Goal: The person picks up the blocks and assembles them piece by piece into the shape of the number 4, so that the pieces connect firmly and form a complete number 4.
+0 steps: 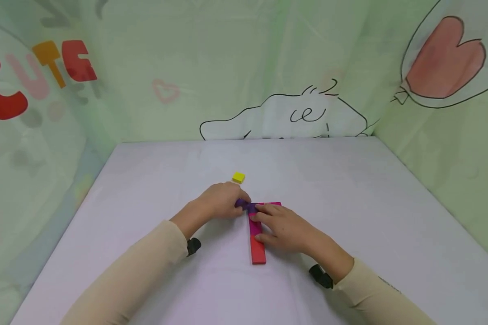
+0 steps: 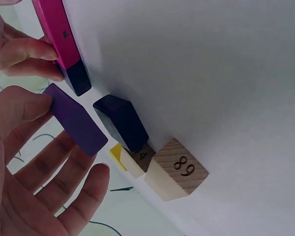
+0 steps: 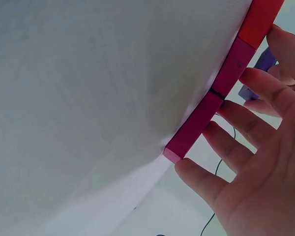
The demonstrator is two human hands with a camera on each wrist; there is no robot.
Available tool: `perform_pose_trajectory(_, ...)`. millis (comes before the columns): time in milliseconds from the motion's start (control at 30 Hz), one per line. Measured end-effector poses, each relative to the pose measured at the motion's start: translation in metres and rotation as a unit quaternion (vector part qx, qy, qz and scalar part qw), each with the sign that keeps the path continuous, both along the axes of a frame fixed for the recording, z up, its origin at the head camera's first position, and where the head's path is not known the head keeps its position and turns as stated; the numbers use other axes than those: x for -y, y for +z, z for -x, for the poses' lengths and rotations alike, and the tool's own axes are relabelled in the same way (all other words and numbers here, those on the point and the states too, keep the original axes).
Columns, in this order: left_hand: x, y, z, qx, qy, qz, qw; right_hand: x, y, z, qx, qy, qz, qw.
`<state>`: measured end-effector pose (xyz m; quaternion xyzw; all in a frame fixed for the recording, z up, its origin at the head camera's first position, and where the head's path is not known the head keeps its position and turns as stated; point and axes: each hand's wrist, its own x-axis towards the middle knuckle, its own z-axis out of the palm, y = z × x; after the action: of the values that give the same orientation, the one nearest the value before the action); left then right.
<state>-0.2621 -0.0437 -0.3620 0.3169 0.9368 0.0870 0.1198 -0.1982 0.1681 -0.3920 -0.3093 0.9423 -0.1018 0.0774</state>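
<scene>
Left hand [image 1: 225, 201] pinches an unplaced purple block [image 2: 78, 120]; right hand [image 1: 289, 230], spread, touches aligned red block [image 1: 258, 255] and pink block [image 3: 231, 66]; yellow block [image 1: 238, 177] lies loose toward counter's [image 1: 349, 180] far edge.

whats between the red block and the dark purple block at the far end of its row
A magenta block, partly covered by the right hand, in the head view.

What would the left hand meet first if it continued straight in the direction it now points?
Its pinched purple block would probably first touch the dark purple block by the right hand; depth is unclear.
</scene>
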Motion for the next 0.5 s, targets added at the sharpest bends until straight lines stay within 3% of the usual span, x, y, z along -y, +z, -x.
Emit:
perform_pose_trajectory(233,0.002,0.0,-0.007,-0.015,-0.011,0.001,0.9998,-0.002,0.0,0.0,0.005,-0.009,-0.005,0.9999)
perform_pose_trajectory(500,0.003,0.001,-0.012,-0.003,-0.007,0.007,0.9999,-0.001,-0.002,0.001,0.003,-0.004,-0.003,1.0)
